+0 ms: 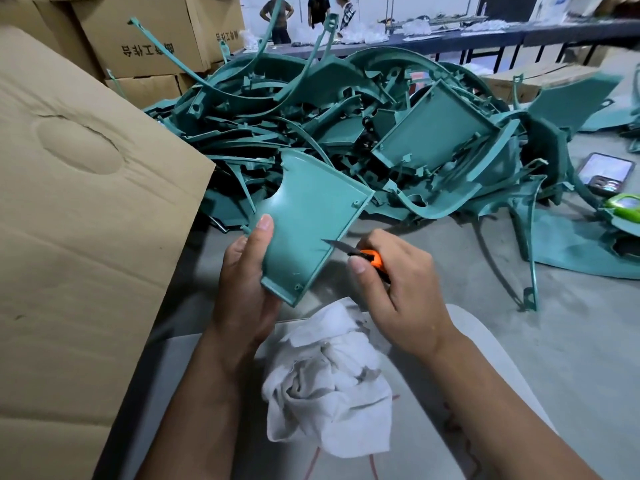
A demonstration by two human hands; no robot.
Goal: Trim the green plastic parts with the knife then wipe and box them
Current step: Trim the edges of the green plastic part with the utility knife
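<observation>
Above white rag (329,375), left hand (246,282) gripping green panel (308,220); knife (360,254) at its edge

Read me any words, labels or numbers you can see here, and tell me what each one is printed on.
Upside-down black Chinese characters, printed on the brown cardboard box at the back left: too blurred to quote reliably.
A second upside-down line on the neighbouring brown cardboard box: also unreadable.
White letters, perhaps "CH", on the dark shirt of a person in the background: partly cut off.
Nothing readable on the green plastic panel or the orange-handled knife.
</observation>
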